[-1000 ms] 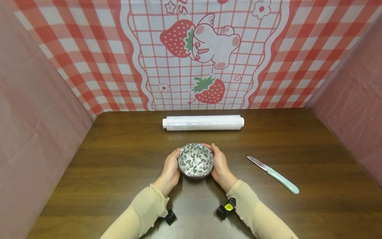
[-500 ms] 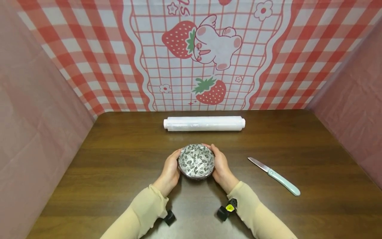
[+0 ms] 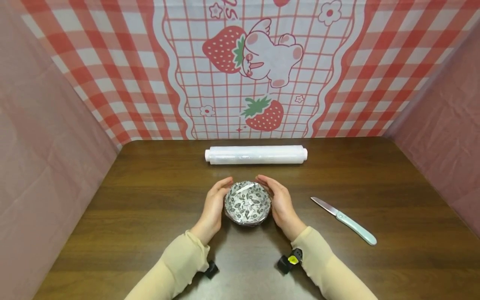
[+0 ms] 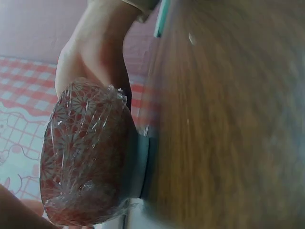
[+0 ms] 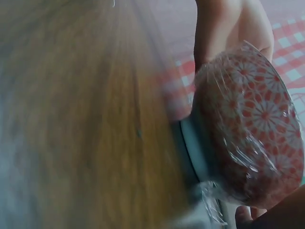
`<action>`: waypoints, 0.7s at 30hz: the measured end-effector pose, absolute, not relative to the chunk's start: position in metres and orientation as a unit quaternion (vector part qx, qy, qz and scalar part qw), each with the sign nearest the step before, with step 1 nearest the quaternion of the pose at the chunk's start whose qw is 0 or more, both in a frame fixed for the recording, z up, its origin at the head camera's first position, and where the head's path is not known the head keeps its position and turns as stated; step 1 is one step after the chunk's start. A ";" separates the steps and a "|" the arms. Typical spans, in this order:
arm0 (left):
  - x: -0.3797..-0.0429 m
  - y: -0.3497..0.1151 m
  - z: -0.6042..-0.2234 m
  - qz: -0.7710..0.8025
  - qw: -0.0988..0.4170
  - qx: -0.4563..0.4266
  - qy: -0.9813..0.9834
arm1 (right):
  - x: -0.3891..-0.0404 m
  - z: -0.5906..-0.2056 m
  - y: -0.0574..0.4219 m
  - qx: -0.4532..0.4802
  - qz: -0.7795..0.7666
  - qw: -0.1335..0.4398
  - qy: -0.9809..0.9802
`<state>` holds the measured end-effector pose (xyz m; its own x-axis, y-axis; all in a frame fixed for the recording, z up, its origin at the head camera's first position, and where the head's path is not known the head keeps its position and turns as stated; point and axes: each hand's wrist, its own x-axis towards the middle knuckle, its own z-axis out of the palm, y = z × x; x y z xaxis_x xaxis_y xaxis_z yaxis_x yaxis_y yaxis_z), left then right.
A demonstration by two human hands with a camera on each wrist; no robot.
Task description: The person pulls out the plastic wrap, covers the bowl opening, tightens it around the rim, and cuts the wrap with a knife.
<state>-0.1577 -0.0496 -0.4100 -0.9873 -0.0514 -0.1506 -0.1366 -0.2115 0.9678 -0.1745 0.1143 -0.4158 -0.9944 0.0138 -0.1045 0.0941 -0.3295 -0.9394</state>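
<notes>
A round bowl [image 3: 248, 204], covered in clear cling film, stands on the brown table [image 3: 150, 196]. Inside it is pale with dark leaves and flowers; its outer wall [image 4: 90, 148] shows a reddish flower pattern under wrinkled film. My left hand [image 3: 213, 207] lies along its left side, fingers extended towards the far rim. On the right, my right hand [image 3: 283, 206] curves loosely beside the bowl, its fingers also stretched forward. Crumpled film [image 5: 214, 202] gathers low near the bowl's foot in the right wrist view.
Behind the bowl, a roll of cling film [image 3: 256, 154] lies crosswise. To the right is a knife [image 3: 354, 226] with a pale mint handle, its blade towards the back left. A checked strawberry cloth [image 3: 262, 75] hangs at the back, with pink cloths at both sides.
Both hands have loosened from the bowl's sides; their fingers have straightened and reach farther forward. The right hand has shifted slightly right. The bowl stays about where it was.
</notes>
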 end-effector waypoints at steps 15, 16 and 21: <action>-0.145 -0.047 -0.381 0.493 -0.064 0.143 0.856 | -0.168 -0.399 0.155 0.011 -0.736 -0.033 0.676; -0.144 -0.046 -0.379 0.475 -0.062 0.157 0.863 | -0.167 -0.398 0.159 0.004 -0.728 -0.032 0.684; -0.137 -0.039 -0.375 0.408 -0.049 0.217 0.885 | -0.160 -0.393 0.181 -0.033 -0.691 -0.038 0.721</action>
<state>-0.1374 -0.0389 -0.3752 -0.9013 0.3438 0.2636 0.4237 0.5728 0.7017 -0.1605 0.1811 -0.3934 -0.9949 0.0044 0.1006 -0.1003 0.0418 -0.9941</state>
